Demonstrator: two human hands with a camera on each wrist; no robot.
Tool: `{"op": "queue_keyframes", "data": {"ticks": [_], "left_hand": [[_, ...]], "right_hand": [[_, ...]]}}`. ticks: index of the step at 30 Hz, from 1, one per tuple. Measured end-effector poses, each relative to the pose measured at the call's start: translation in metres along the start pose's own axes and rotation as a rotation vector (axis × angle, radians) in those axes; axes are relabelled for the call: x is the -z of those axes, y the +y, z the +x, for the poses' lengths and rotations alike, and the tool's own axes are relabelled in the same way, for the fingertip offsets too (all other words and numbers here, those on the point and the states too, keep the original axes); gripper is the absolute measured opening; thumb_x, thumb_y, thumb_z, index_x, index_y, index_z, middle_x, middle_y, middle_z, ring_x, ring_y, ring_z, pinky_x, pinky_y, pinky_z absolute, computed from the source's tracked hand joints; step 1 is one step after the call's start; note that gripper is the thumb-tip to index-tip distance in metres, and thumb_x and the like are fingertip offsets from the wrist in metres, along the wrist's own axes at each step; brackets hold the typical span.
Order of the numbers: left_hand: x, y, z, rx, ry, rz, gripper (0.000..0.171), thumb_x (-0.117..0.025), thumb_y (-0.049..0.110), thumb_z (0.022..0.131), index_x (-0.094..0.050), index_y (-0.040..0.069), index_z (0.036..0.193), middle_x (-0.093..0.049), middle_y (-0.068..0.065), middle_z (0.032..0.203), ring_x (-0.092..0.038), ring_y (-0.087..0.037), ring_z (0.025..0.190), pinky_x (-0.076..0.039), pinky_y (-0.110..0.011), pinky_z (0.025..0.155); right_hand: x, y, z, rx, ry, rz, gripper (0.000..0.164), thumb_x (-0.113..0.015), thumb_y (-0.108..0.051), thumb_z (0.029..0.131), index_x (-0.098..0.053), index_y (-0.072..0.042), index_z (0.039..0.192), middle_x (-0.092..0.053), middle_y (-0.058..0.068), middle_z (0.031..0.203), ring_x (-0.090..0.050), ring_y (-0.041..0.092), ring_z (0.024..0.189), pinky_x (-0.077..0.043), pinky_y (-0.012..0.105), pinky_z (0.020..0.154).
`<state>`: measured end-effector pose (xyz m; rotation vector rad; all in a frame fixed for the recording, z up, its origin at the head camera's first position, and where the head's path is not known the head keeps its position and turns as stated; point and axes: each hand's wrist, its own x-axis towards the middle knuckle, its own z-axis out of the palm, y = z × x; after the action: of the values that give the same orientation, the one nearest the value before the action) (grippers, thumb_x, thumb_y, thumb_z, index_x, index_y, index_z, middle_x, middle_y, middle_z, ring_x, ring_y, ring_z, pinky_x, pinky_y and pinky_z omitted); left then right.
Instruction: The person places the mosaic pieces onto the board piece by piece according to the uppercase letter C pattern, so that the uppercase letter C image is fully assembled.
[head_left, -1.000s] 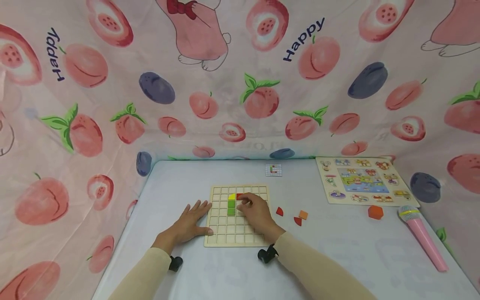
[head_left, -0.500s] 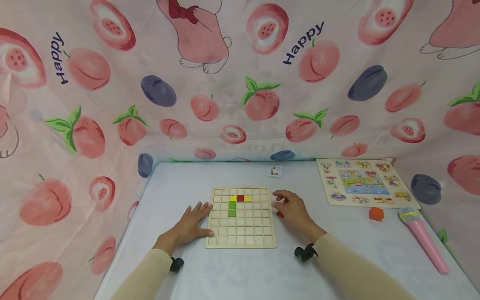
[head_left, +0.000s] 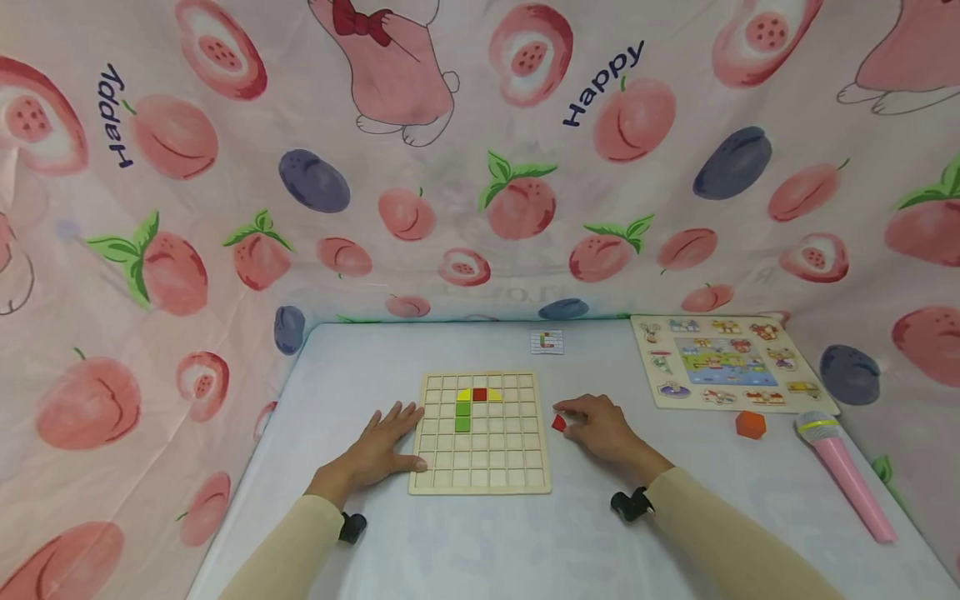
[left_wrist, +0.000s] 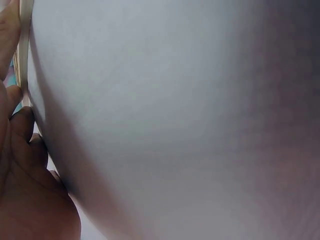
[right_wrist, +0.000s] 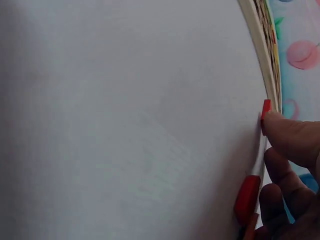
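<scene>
A wooden grid board (head_left: 480, 467) lies on the white table. Two green squares (head_left: 462, 417), yellow curved pieces (head_left: 494, 395) and a red square (head_left: 480, 395) sit in its cells. My left hand (head_left: 378, 450) rests spread at the board's left edge, thumb on the rim; in the left wrist view part of this hand (left_wrist: 30, 185) shows. Just right of the board, my right hand (head_left: 603, 429) pinches a red quarter-round piece (head_left: 558, 422) between thumb and index finger. Under that hand, the right wrist view shows another red piece (right_wrist: 247, 200) and an orange piece (right_wrist: 251, 227).
A small pattern card (head_left: 547, 342) lies behind the board. At the back right is a picture puzzle board (head_left: 727, 362), with an orange-red hexagonal block (head_left: 751, 425) and a pink toy microphone (head_left: 855, 483) in front. A fruit-print cloth (head_left: 465, 200) hangs behind the table.
My right hand has left the board, moved right and taken hold of the red quarter-round piece. The red square and right yellow piece on the board came into view. My left hand stays put.
</scene>
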<state>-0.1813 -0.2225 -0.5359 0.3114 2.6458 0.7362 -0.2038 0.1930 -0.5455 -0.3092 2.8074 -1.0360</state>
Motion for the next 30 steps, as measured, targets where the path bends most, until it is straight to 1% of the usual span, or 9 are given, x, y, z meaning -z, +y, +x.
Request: {"op": "queue_keyframes", "data": {"ticks": [2,5,8,14,19,22,25,27,30], "left_hand": [[0.0001,0.0007,0.0000,-0.004,-0.001,0.000,0.106,-0.084,0.055,0.082,-0.031,0.021,0.168,-0.020,-0.002,0.177,-0.003,-0.027,0.166,0.005,-0.053,0.134],[0.0001,0.0008,0.0008,-0.006,0.001,0.005,0.106,-0.084,0.055,0.083,-0.031,0.020,0.168,-0.021,-0.002,0.177,-0.003,-0.027,0.166,0.005,-0.053,0.135],[0.0002,0.0005,0.0010,-0.013,0.004,0.006,0.106,-0.084,0.055,0.083,-0.032,0.020,0.168,-0.022,-0.002,0.177,-0.003,-0.028,0.166,0.005,-0.053,0.135],[0.0008,0.0009,0.0007,-0.009,0.000,0.008,0.106,-0.084,0.055,0.083,-0.031,0.020,0.168,-0.021,-0.002,0.177,-0.003,-0.028,0.166,0.005,-0.053,0.135],[0.0011,0.0015,0.0008,-0.002,-0.001,0.008,0.106,-0.084,0.055,0.083,-0.031,0.021,0.168,-0.021,-0.002,0.177,-0.003,-0.028,0.166,0.005,-0.054,0.134],[0.0013,0.0026,0.0006,-0.002,-0.001,0.010,0.105,-0.084,0.055,0.083,-0.031,0.021,0.168,-0.021,-0.002,0.177,-0.002,-0.028,0.166,0.005,-0.053,0.134],[0.0015,0.0035,0.0001,-0.001,0.000,0.006,0.105,-0.085,0.054,0.083,-0.031,0.020,0.168,-0.021,-0.002,0.177,-0.002,-0.028,0.166,0.005,-0.054,0.134],[0.0016,0.0038,-0.0004,0.000,0.002,0.003,0.105,-0.085,0.053,0.083,-0.032,0.020,0.168,-0.021,-0.002,0.177,-0.003,-0.028,0.166,0.005,-0.054,0.134],[0.0012,0.0037,-0.0010,-0.002,0.002,-0.005,0.105,-0.085,0.052,0.083,-0.032,0.020,0.168,-0.021,-0.002,0.177,-0.003,-0.029,0.166,0.005,-0.054,0.134]], "right_hand": [[-0.0029,0.0011,0.0010,0.012,0.012,-0.043,0.032,-0.082,-0.013,0.089,-0.079,-0.015,0.120,-0.075,0.006,0.120,-0.059,0.028,0.110,-0.042,0.054,0.098],[-0.0051,0.0015,0.0015,-0.005,0.035,-0.091,0.020,-0.085,-0.021,0.088,-0.078,-0.015,0.106,-0.074,0.003,0.108,-0.058,0.026,0.102,-0.042,0.053,0.095],[-0.0058,0.0023,0.0007,-0.035,0.053,-0.125,0.020,-0.087,-0.027,0.087,-0.074,-0.017,0.098,-0.071,0.000,0.100,-0.058,0.026,0.101,-0.043,0.053,0.096],[-0.0049,0.0031,-0.0037,-0.006,0.054,-0.061,0.025,-0.083,-0.016,0.089,-0.079,-0.014,0.113,-0.075,0.003,0.111,-0.062,0.029,0.110,-0.042,0.058,0.100],[-0.0047,0.0014,-0.0048,-0.001,0.059,-0.029,0.017,-0.084,-0.017,0.089,-0.080,-0.015,0.106,-0.076,0.000,0.101,-0.062,0.024,0.099,-0.042,0.056,0.099],[-0.0044,-0.0001,-0.0053,-0.001,0.049,-0.025,0.021,-0.084,-0.018,0.089,-0.080,-0.015,0.110,-0.076,-0.002,0.101,-0.062,0.023,0.100,-0.041,0.056,0.098],[-0.0041,-0.0013,-0.0054,0.022,0.024,-0.026,0.026,-0.081,-0.012,0.090,-0.080,-0.016,0.116,-0.075,-0.002,0.104,-0.061,0.023,0.102,-0.039,0.053,0.095],[-0.0039,-0.0011,-0.0056,0.035,0.015,-0.029,0.027,-0.080,-0.009,0.090,-0.080,-0.017,0.115,-0.075,-0.002,0.104,-0.060,0.022,0.101,-0.038,0.052,0.092],[-0.0038,0.0003,-0.0054,0.023,0.014,-0.029,0.024,-0.080,-0.008,0.090,-0.080,-0.015,0.113,-0.075,-0.001,0.105,-0.061,0.024,0.103,-0.039,0.055,0.097]]}}
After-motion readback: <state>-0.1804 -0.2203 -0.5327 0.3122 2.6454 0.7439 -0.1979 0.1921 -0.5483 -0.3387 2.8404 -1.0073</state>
